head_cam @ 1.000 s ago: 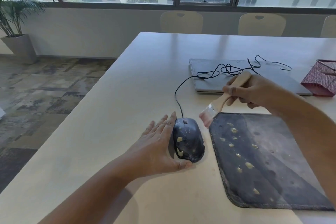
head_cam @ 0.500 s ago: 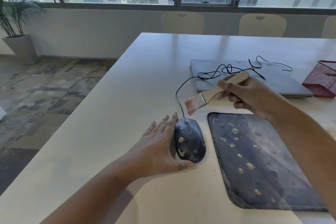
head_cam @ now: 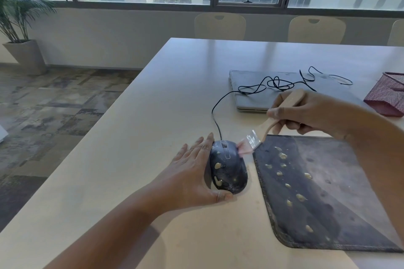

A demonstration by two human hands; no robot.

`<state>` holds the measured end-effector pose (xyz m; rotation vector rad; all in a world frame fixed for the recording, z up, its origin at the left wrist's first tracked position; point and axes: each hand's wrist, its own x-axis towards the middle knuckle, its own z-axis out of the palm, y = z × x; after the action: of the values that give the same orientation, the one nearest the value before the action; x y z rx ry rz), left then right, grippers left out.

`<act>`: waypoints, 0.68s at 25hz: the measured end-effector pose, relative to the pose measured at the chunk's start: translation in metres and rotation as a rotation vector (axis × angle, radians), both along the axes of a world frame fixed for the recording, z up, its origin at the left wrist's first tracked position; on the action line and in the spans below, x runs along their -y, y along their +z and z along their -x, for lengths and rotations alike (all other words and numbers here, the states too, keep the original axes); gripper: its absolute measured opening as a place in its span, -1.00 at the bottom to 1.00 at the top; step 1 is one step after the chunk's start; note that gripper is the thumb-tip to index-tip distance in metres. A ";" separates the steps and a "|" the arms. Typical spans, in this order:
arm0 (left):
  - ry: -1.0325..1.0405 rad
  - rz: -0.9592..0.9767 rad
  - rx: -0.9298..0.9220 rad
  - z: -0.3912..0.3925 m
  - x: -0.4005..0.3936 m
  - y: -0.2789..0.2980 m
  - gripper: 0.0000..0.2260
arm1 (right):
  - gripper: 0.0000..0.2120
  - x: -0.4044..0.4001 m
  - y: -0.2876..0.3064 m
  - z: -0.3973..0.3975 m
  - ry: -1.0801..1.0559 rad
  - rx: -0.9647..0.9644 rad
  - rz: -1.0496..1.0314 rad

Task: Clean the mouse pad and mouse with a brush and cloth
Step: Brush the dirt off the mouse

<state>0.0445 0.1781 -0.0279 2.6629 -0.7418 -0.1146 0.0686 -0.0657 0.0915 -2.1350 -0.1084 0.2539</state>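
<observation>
Two hands work over the pale counter [head_cam: 135, 129]. Nearest, the left hand [head_cam: 192, 179] lies flat, fingers straight, against the left side of the mouse [head_cam: 228, 168] (yellowish blobs dot its shell), thumb at its rear. Just beside it on the right lies the spotted mouse pad [head_cam: 328, 192]. The right hand [head_cam: 310, 113] grips the brush [head_cam: 273, 123], fingers curled round the handle; the blurred bristles appear to touch the mouse front. Farther back, the cable [head_cam: 273, 84] lies across a closed laptop [head_cam: 258, 96].

centre frame, the left hand [head_cam: 192, 179] steadies the spotted mouse [head_cam: 228, 167] on the counter [head_cam: 131, 137]; the right hand [head_cam: 310, 113] holds the brush [head_cam: 269, 126], bristles touching the mouse's upper right; mouse pad [head_cam: 328, 192] lower right.
</observation>
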 end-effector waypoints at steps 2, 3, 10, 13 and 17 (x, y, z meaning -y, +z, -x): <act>0.001 -0.004 0.003 0.000 0.000 0.000 0.08 | -0.85 0.002 0.007 0.004 0.031 0.013 -0.030; 0.002 -0.006 0.003 0.000 0.000 0.000 0.08 | -0.85 0.002 0.007 0.005 0.065 0.021 -0.066; -0.002 -0.001 -0.006 0.000 0.000 0.002 0.08 | -0.80 0.007 0.013 0.013 0.329 0.017 0.011; 0.010 0.005 -0.003 0.001 0.001 0.001 0.08 | -0.81 0.005 0.012 0.013 0.410 0.042 0.026; 0.010 0.005 0.009 0.001 0.001 0.000 0.08 | -0.87 -0.004 0.007 0.016 0.539 -0.044 0.148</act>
<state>0.0436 0.1776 -0.0278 2.6636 -0.7309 -0.0985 0.0522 -0.0615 0.0985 -2.2103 -0.6602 0.6384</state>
